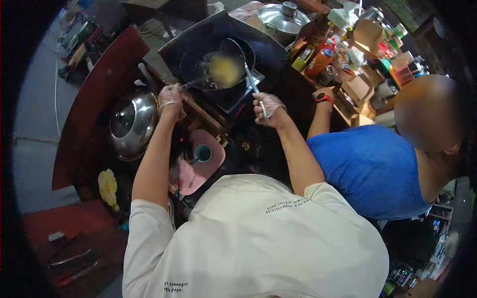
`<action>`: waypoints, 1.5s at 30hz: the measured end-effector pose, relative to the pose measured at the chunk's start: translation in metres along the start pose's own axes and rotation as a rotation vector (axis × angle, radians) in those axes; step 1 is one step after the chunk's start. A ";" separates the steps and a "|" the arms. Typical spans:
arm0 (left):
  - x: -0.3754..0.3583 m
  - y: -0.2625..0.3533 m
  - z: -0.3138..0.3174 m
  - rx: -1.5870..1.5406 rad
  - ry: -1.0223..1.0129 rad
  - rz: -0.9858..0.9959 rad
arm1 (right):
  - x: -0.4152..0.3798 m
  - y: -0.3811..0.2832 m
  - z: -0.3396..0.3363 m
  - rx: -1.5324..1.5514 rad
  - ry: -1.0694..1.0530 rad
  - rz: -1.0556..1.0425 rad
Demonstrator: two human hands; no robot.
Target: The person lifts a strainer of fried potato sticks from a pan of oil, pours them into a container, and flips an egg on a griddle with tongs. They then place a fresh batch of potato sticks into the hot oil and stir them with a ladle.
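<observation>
In the head view my left hand point(171, 102), in a thin clear glove, is closed around a slim dark handle point(191, 84) that reaches into a dark wok point(191, 62). My right hand point(269, 108), gloved the same way, grips a long metal-handled utensil point(250, 77). Its far end curves over the wok in an arc. Blurred yellowish food point(226, 70) lies in the wok between the two tools' ends, with a glossy liquid at its left. The wok sits in a dark stove point(174, 47) with raised side panels.
A shiny domed lid point(134, 125) lies left of my left arm. Below are a pink tray point(213, 164) and a teal cup point(202, 153). A person in blue point(367, 171) stands close on my right, beside a counter crowded with bottles point(319, 63) and boxes. A lidded pot point(283, 20) stands behind.
</observation>
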State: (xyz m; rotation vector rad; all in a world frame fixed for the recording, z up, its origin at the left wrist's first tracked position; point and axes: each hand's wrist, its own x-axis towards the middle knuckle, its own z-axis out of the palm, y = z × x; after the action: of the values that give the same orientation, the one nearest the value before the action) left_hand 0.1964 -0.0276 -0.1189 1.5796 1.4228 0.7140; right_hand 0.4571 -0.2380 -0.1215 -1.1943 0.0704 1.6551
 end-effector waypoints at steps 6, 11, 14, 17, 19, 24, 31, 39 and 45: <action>-0.017 -0.002 -0.016 0.257 0.209 0.236 | -0.007 -0.003 -0.014 -0.074 -0.129 0.022; -0.049 0.018 -0.025 0.251 0.227 0.514 | -0.004 -0.007 -0.023 -0.046 -0.189 0.036; -0.051 0.013 -0.028 0.284 0.237 0.665 | -0.007 -0.014 -0.022 -0.050 -0.180 0.062; -0.080 0.034 -0.027 0.276 0.184 0.753 | -0.016 -0.019 -0.019 -0.106 -0.127 0.034; -0.082 0.028 -0.020 0.313 0.187 0.790 | -0.015 -0.021 -0.022 -0.126 -0.132 0.020; -0.083 0.015 -0.008 0.443 0.206 0.877 | -0.019 -0.027 -0.015 -0.178 -0.088 -0.075; -0.061 0.011 -0.007 0.511 0.360 0.788 | -0.009 -0.032 -0.008 -0.222 0.026 -0.117; -0.032 0.022 0.003 0.635 0.398 0.495 | 0.070 -0.015 -0.042 -0.802 0.191 -0.466; -0.032 0.021 -0.001 0.314 0.482 0.256 | 0.021 -0.011 0.007 -0.955 0.351 -0.399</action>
State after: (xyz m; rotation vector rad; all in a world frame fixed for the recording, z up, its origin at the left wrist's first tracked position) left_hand 0.1997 -0.0580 -0.0963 1.9447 1.7607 1.1226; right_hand 0.4619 -0.2148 -0.1281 -2.0349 -0.7678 1.0939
